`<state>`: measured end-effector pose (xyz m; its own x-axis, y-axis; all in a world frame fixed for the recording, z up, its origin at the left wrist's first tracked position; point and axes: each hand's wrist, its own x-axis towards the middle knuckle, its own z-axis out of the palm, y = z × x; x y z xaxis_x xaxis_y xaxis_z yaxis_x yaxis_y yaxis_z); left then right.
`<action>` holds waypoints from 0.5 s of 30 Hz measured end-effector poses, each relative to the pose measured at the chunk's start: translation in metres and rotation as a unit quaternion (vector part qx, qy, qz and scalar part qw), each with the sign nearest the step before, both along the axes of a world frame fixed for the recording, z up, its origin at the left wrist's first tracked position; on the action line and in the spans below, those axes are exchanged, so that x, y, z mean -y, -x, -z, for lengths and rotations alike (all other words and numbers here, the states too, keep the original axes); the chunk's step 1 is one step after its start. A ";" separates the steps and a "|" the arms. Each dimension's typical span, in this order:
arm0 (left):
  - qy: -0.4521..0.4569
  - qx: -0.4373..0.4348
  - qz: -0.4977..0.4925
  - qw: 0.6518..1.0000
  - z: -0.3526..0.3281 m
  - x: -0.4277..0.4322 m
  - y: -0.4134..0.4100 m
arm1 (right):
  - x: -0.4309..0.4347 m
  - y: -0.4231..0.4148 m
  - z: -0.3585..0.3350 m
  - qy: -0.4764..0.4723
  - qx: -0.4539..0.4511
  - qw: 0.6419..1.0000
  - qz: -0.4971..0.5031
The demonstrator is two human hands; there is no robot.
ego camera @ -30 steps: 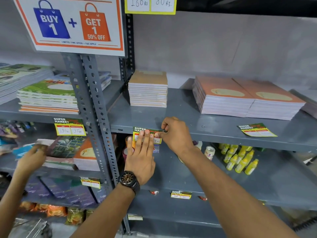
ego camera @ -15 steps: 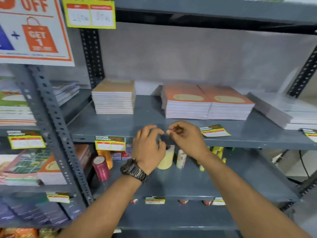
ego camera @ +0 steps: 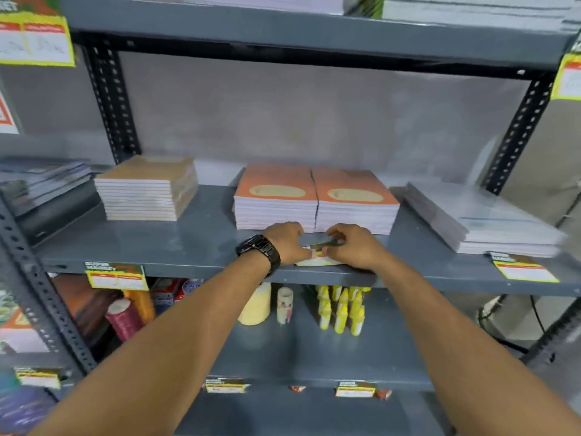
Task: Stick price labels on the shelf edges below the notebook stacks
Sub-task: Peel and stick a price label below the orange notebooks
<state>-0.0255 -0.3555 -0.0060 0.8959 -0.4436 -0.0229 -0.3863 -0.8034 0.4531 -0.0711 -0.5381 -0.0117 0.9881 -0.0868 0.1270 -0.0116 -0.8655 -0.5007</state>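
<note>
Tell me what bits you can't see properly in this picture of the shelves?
- Price label being handled, head view: both hands, left hand and right hand, cover most of it.
- Prices on the stuck label below the tan notebook stack: blurred, unreadable.
- Yellow sign top left: cut off by the picture's edge.
- Writing on the yellow bottles: too small.

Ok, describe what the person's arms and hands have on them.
Both forearms are bare, with no sleeves in view and no gloves. The left hand has a dark, chunky link-bracelet wristwatch on its wrist. The right hand and its wrist carry nothing; no rings can be made out through the blur.
</note>
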 end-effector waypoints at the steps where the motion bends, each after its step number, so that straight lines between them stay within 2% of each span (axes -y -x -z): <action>1: -0.001 0.010 -0.011 1.000 -0.001 0.004 0.000 | 0.003 -0.003 -0.001 0.001 -0.001 1.000 -0.020; 5: 0.044 -0.009 -0.037 0.998 -0.002 0.012 -0.003 | 0.010 -0.011 -0.001 -0.104 -0.032 0.993 -0.048; 9: 0.142 -0.024 -0.014 0.990 -0.003 0.014 -0.003 | 0.017 -0.011 -0.003 -0.216 -0.042 0.972 -0.080; 12: 0.207 -0.003 0.003 0.978 -0.005 0.011 0.006 | 0.019 -0.002 -0.007 -0.277 -0.034 0.956 -0.092; 15: 0.233 0.037 0.022 0.971 -0.002 0.005 0.020 | 0.020 0.013 -0.008 -0.293 -0.020 0.950 -0.109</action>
<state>-0.0458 -0.3603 -0.0045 0.8674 -0.4278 0.2540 -0.4611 -0.4997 0.7333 -0.0845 -0.5583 -0.0039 0.9938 0.0755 0.0814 0.1058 -0.4218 -0.9005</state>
